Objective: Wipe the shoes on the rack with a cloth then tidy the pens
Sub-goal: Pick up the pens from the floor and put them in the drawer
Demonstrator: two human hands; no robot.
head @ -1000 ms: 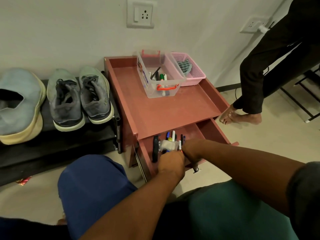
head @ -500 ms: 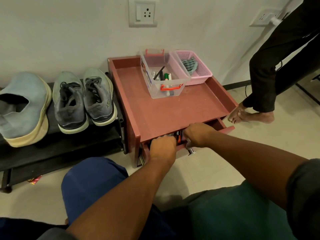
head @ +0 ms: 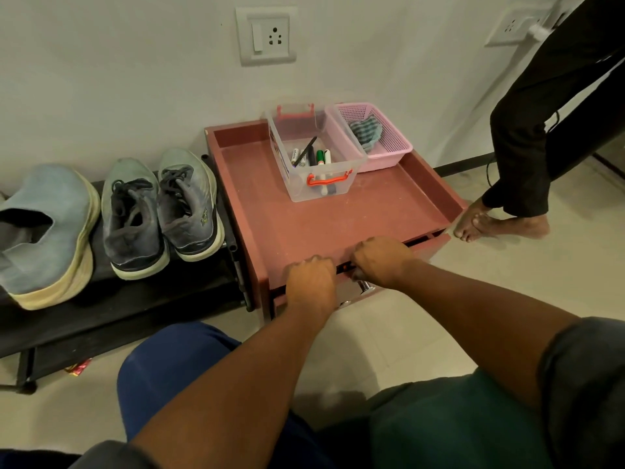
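Observation:
My left hand and my right hand sit side by side on the top edge of the drawer front of the red-brown side table, fingers curled over it. The drawer shows only a narrow dark gap, with a bit of orange between my hands. A clear box on the tabletop holds several pens. A checked cloth lies in the pink basket beside it. Two grey sneakers and a light blue shoe stand on the black rack to the left.
Another person's legs and bare feet stand just right of the table. A metal drawer knob sticks out under my right hand. A red wrapper lies on the floor under the rack. My knees are below.
The drawer, wide open with pens showing a second ago, has slid in until almost shut. Both hands moved forward with its front edge.

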